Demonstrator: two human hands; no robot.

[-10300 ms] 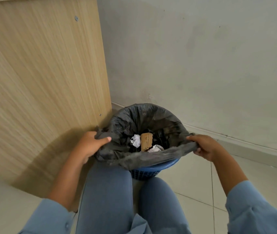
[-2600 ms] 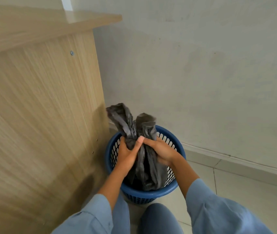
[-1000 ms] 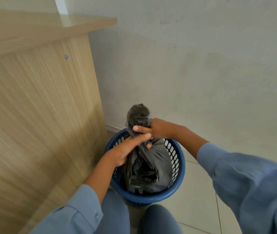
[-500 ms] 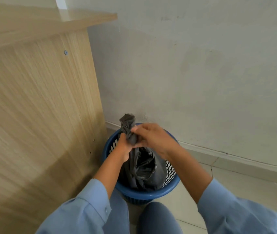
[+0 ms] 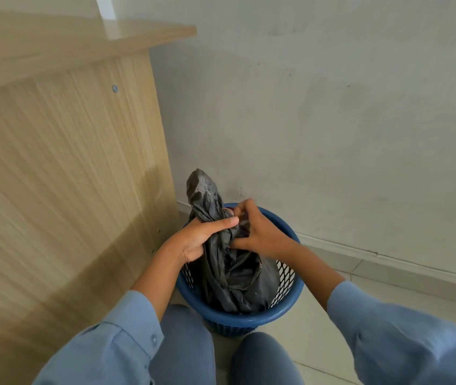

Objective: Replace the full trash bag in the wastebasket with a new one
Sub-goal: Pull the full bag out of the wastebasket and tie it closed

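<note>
Wastebasket point(image 5: 249, 319) is sitting by the wall, the black trash bag point(image 5: 235, 273) inside it. Your left hand point(image 5: 196, 240) is gripping the gathered neck, your right hand point(image 5: 260, 236) pinching it, likely tying; lifting out and relining are remaining.

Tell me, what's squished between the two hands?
The gathered neck of the black trash bag, gripped by the left hand and right hand, in the head view.
</note>
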